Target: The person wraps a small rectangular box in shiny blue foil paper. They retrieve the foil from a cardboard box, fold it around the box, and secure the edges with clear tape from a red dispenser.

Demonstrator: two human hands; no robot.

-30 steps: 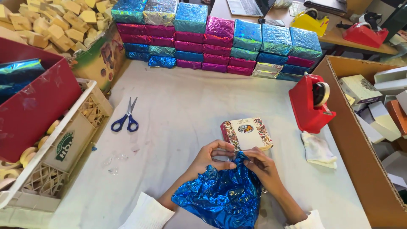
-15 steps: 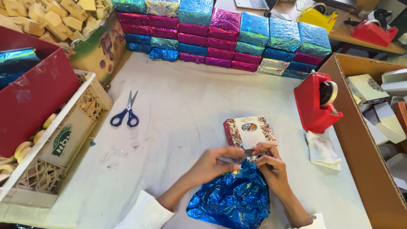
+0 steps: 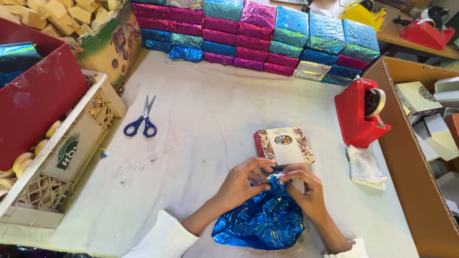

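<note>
- Foil first: crumpled blue foil wrap lies on the white table cover, just below the patterned box, its top edge gathered up toward that box.
- My left hand sits at the box's lower left; thumb and fingertips pinch the gathered foil.
- My right hand sits at the box's lower right, fingers curled and pressed together, pinching the same foil gather; both hands meet there.
- Red tape dispenser stands right of the box, a crumpled white cloth below it.
- Blue-handled scissors lie well left of the box, blades closed.
- Stacked foil-wrapped packages line the table beyond the box.
</note>
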